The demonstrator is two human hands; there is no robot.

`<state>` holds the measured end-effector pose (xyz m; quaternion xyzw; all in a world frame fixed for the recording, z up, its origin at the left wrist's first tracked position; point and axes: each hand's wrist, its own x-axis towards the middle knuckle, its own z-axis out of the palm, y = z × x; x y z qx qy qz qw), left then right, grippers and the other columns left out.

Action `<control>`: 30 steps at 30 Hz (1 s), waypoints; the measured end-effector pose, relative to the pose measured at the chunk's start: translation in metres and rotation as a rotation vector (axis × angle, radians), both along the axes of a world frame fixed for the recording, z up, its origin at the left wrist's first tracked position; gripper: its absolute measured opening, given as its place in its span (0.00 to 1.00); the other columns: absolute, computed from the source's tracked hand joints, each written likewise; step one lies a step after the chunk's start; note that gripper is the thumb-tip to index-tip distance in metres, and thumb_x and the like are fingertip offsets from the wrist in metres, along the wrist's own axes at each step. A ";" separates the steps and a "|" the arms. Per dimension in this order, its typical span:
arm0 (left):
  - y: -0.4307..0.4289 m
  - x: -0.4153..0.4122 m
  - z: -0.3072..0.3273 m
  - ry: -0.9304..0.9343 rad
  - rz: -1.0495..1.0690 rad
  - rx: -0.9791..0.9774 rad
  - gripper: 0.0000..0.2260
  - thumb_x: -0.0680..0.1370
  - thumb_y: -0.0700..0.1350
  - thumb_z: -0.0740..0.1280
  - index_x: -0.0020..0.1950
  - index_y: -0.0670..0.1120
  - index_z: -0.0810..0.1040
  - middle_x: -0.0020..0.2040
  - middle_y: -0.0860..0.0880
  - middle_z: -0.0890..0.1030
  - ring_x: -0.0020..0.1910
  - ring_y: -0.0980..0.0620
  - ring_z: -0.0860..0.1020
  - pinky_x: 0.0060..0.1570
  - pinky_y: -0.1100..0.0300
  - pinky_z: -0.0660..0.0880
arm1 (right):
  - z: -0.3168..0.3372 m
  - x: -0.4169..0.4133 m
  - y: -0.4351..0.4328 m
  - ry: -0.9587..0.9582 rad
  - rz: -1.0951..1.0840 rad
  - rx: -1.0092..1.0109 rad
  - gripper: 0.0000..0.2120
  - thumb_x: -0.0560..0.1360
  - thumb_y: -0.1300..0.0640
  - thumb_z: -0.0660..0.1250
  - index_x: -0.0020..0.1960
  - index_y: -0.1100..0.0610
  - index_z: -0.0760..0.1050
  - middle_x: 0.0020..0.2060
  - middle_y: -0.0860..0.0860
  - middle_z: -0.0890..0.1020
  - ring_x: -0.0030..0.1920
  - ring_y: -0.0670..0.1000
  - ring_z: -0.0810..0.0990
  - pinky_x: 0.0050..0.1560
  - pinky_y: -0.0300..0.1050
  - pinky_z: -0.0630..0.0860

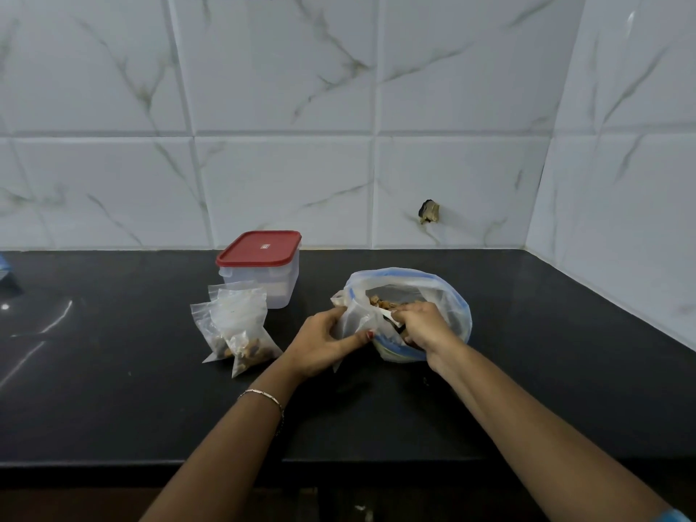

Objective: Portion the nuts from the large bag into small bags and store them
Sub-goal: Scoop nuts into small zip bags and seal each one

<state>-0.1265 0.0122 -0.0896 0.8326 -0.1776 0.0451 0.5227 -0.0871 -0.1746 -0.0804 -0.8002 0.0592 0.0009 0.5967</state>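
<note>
I judge the job to be partway through: two small bags [241,329] already hold nuts and lie together on the black worktop [113,389], roughly midway between its back and front edges and left of centre, just in front of a clear container [263,284] with a red lid [259,248] that stands near the back edge by the tiled wall. That lid is on, and the filled bags are outside the container, so none of the storing looks done yet. A third small bag [356,316] is being filled now. My left hand [324,342] has its grip closed on that bag, fingers and thumb pinching the film near its mouth and holding it against the near rim of the large bag [414,314], which stands open on the worktop right of centre, well clear of the right-hand corner. My right hand [422,325] reaches into the large bag's mouth, fingers curled together around something pale; it may be a small scoop or a clutch of nuts, and I cannot tell which. Nuts [382,303] still show inside the large bag, so more portioning is left, then sealing, then putting the small bags away.
</note>
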 end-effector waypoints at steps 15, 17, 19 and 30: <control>0.005 -0.001 -0.005 -0.190 0.262 0.040 0.25 0.68 0.57 0.76 0.60 0.48 0.75 0.60 0.50 0.69 0.57 0.55 0.72 0.58 0.62 0.73 | 0.030 -0.021 -0.017 0.076 0.004 0.109 0.07 0.80 0.59 0.61 0.47 0.58 0.76 0.32 0.53 0.79 0.27 0.46 0.74 0.27 0.39 0.74; 0.002 -0.004 -0.005 -0.176 0.260 0.008 0.28 0.66 0.60 0.76 0.60 0.49 0.74 0.59 0.50 0.72 0.57 0.54 0.74 0.58 0.57 0.75 | 0.036 -0.029 -0.021 0.073 0.019 0.121 0.08 0.80 0.60 0.59 0.44 0.58 0.75 0.28 0.50 0.74 0.22 0.44 0.67 0.19 0.35 0.64; -0.001 -0.008 -0.005 -0.130 0.230 -0.076 0.28 0.64 0.60 0.77 0.59 0.52 0.73 0.57 0.52 0.77 0.56 0.55 0.77 0.57 0.55 0.77 | 0.040 -0.036 -0.026 0.078 0.028 0.135 0.08 0.80 0.60 0.60 0.43 0.59 0.74 0.28 0.50 0.73 0.22 0.44 0.64 0.18 0.34 0.60; -0.021 -0.021 -0.005 0.040 0.247 -0.100 0.32 0.63 0.62 0.77 0.63 0.53 0.73 0.58 0.53 0.80 0.56 0.54 0.79 0.58 0.50 0.77 | 0.073 -0.068 -0.036 0.059 0.152 0.241 0.10 0.78 0.63 0.60 0.54 0.66 0.76 0.27 0.51 0.73 0.21 0.44 0.61 0.18 0.35 0.56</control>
